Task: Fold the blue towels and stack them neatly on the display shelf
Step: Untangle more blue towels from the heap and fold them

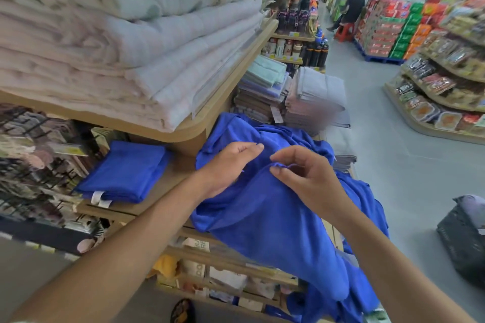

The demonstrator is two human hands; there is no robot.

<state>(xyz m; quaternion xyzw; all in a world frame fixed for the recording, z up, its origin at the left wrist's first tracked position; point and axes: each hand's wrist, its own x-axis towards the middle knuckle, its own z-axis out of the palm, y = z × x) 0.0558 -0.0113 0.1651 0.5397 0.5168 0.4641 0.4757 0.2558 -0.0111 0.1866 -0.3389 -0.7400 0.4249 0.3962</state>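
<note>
- The loose towels [275, 220] lie in a rumpled blue heap at the right corner of the shelf [178, 169] and spill over its front edge towards the floor
- My right hand [301, 178] pinches a raised hem of that heap between thumb and forefinger; its other fingers are loosely curled and hold nothing
- My left hand [228, 165] lies flat on the heap, fingers straight and together, gripping nothing; a fold of cloth covers its heel
- A folded towel [126, 173], blue with a white tag at its front, sits at the left of the shelf, apart from the heap, with bare wood between them
- Just above the shelf an upper board [212, 118] juts out, piled with quilts [131, 47]; its rounded corner overhangs the back of the heap and hangs low over the folded towel
- At the far end of the shelf a stack of grey towels [315, 94] stands close behind the heap
- A dark bag [464, 236] sits on the floor right of the shelf; snack racks [441, 86] stand across the aisle from it
- Far beyond the shelf a person [353, 8] sits on a red stool
</note>
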